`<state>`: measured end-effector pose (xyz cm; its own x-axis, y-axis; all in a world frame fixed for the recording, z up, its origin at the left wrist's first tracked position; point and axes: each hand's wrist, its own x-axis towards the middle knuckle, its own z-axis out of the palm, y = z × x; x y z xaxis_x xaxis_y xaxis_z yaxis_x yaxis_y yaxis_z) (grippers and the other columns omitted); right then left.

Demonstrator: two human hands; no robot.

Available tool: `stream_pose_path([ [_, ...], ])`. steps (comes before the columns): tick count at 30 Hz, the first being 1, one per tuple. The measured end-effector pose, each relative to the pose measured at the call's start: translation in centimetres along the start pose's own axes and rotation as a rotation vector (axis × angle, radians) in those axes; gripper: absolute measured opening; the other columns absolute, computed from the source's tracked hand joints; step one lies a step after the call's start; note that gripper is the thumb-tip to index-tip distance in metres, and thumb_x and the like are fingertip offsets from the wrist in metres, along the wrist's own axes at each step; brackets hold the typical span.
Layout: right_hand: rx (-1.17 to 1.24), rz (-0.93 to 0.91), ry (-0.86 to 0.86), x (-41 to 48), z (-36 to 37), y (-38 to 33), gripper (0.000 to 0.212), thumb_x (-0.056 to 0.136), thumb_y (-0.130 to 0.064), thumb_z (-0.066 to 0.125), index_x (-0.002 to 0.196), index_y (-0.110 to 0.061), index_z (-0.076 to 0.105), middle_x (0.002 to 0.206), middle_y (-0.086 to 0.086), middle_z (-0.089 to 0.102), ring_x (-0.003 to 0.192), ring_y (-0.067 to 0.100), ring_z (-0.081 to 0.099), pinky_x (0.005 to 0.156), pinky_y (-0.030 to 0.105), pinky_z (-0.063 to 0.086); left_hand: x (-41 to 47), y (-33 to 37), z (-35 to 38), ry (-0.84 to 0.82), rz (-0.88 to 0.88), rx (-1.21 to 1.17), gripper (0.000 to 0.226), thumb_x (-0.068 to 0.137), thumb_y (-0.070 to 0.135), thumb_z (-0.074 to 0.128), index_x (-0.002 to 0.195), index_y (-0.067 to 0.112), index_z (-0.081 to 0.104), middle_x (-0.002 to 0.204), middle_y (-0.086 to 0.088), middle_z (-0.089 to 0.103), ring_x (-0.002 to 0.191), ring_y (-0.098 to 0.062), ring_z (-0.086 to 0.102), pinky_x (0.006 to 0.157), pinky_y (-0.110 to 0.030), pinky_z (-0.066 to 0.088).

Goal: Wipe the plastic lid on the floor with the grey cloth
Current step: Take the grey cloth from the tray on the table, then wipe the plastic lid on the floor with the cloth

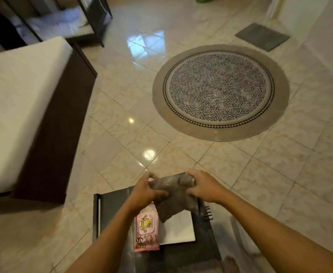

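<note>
I hold the grey cloth point(174, 198) bunched between both hands at the bottom centre of the head view. My left hand point(148, 191) grips its left end and my right hand point(203, 187) grips its right end; a loose flap hangs down between them. Farther out on the tiled floor lies a large round flat piece point(220, 91) with a beige rim and a speckled black-and-white centre. Its near edge looks glossy, and I cannot tell for sure that it is the plastic lid. Both hands are well short of it.
Under my hands is a dark low table point(110, 213) with a pink wipes packet point(147, 228) and a white flat item point(179, 227). A bed with a white mattress point(24, 91) stands on the left. A grey mat point(262, 36) lies at the far right.
</note>
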<state>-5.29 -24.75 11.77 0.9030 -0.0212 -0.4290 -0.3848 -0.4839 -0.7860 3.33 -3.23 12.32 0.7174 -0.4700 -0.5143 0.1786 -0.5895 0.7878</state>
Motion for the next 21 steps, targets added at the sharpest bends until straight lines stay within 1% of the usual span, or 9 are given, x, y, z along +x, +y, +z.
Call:
stream_pose_path([
  [2, 0.142, -0.011, 0.034, -1.7, -3.4, -1.0, 0.021, 0.075, -0.011, 0.073, 0.089, -0.022, 0.061, 0.088, 0.004, 0.067, 0.083, 0.018, 0.066, 0.066, 0.032, 0.056, -1.2, 2.7, 0.2, 0.071, -0.026, -0.252, 0.051, 0.067, 0.022, 0.088, 0.107, 0.01, 0.061, 0.103, -0.011, 0.071, 0.09, -0.025, 0.071, 0.068, -0.029, 0.059],
  [5, 0.273, -0.012, 0.08, -3.7, -6.9, -0.4, 0.027, 0.075, -0.008, 0.076, 0.097, -0.019, 0.064, 0.094, 0.006, 0.071, 0.091, 0.019, 0.069, 0.075, 0.035, 0.061, -2.0, 4.8, 2.3, 0.082, -0.02, -0.36, 0.039, 0.068, 0.037, 0.08, 0.092, 0.008, 0.07, 0.092, -0.007, 0.075, 0.092, -0.027, 0.07, 0.071, -0.028, 0.056],
  [6, 0.281, -0.002, 0.096, -4.3, -7.7, 0.2, 0.027, 0.075, -0.009, 0.076, 0.098, -0.018, 0.064, 0.096, 0.008, 0.072, 0.092, 0.021, 0.069, 0.077, 0.037, 0.061, -2.0, 5.2, 3.4, 0.06, -0.006, -0.365, 0.036, 0.072, 0.036, 0.077, 0.093, 0.007, 0.07, 0.093, -0.007, 0.075, 0.092, -0.026, 0.069, 0.073, -0.03, 0.056],
  [9, 0.287, 0.045, 0.14, -5.4, -9.2, 3.5, 0.029, 0.076, -0.009, 0.078, 0.1, -0.013, 0.063, 0.096, 0.013, 0.071, 0.093, 0.027, 0.069, 0.082, 0.046, 0.061, -1.0, 5.1, 7.6, -0.01, 0.056, -0.32, 0.028, 0.091, 0.024, 0.067, 0.115, 0.012, 0.059, 0.112, -0.009, 0.069, 0.102, -0.022, 0.068, 0.089, -0.043, 0.058],
  [11, 0.279, 0.069, 0.184, -5.4, -9.4, 6.9, 0.028, 0.075, -0.008, 0.079, 0.098, -0.012, 0.064, 0.094, 0.012, 0.071, 0.091, 0.027, 0.069, 0.082, 0.049, 0.06, 0.5, 4.2, 10.8, 0.004, 0.086, -0.253, 0.023, 0.097, 0.018, 0.061, 0.119, 0.019, 0.053, 0.116, -0.006, 0.066, 0.106, -0.02, 0.066, 0.09, -0.046, 0.058],
  [14, 0.315, 0.114, 0.242, -5.0, -8.9, 13.2, 0.027, 0.075, -0.009, 0.081, 0.096, -0.013, 0.065, 0.094, 0.014, 0.071, 0.089, 0.027, 0.07, 0.072, 0.044, 0.062, 2.7, 2.2, 16.3, 0.103, 0.139, -0.181, 0.017, 0.099, 0.014, 0.056, 0.112, 0.025, 0.053, 0.11, 0.002, 0.066, 0.099, -0.008, 0.065, 0.081, -0.028, 0.057],
  [16, 0.373, 0.132, 0.257, -4.5, -8.3, 17.9, 0.027, 0.074, -0.008, 0.082, 0.094, -0.016, 0.066, 0.09, 0.01, 0.071, 0.083, 0.019, 0.071, 0.062, 0.033, 0.061, 4.0, 0.3, 20.3, 0.174, 0.188, -0.16, 0.017, 0.1, 0.011, 0.054, 0.111, 0.024, 0.053, 0.106, 0.006, 0.064, 0.094, -0.002, 0.062, 0.073, -0.016, 0.051],
  [18, 0.425, 0.157, 0.249, -4.1, -7.6, 22.8, 0.03, 0.073, -0.006, 0.083, 0.095, -0.017, 0.067, 0.086, 0.004, 0.073, 0.078, 0.013, 0.072, 0.059, 0.027, 0.059, 5.4, -2.0, 24.8, 0.237, 0.197, -0.153, 0.017, 0.1, 0.009, 0.053, 0.111, 0.022, 0.053, 0.1, 0.009, 0.063, 0.089, 0.0, 0.06, 0.067, -0.011, 0.047],
  [21, 0.401, 0.234, 0.23, -3.9, -5.7, 30.6, 0.035, 0.071, -0.006, 0.084, 0.102, -0.013, 0.068, 0.094, 0.008, 0.075, 0.085, 0.018, 0.073, 0.063, 0.03, 0.06, 6.5, -6.2, 32.1, 0.327, 0.154, -0.124, 0.018, 0.099, 0.008, 0.052, 0.107, 0.024, 0.052, 0.087, 0.016, 0.06, 0.076, 0.004, 0.058, 0.054, -0.009, 0.045],
])
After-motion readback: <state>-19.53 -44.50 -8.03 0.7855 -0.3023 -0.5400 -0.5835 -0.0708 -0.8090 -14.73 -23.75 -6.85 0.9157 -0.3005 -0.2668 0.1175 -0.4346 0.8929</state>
